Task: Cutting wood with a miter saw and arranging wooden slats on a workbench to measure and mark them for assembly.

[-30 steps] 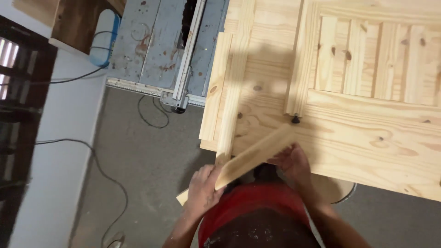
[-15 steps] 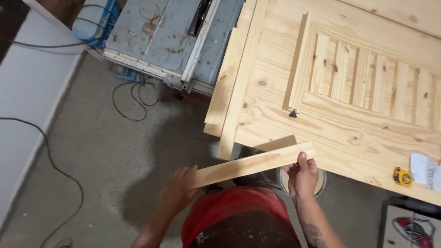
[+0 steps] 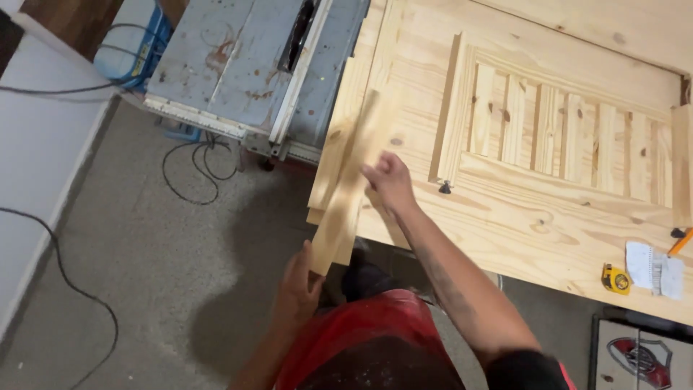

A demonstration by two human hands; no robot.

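Pine strip held over the panel edge

We grip the pine strip (image 3: 351,189) at both ends: left hand (image 3: 302,280) clasping its near end, right hand (image 3: 390,182) pinching midway, its long axis running away from us along the pine door panel (image 3: 548,209) beside the table saw (image 3: 245,65)

hands (image 3: 346,231) raised, right (image 3: 390,182) outstretched — left (image 3: 299,283) gripping

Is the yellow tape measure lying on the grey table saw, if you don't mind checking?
No, the yellow tape measure lies on the pine door panel, beside some white paper, far from the table saw.
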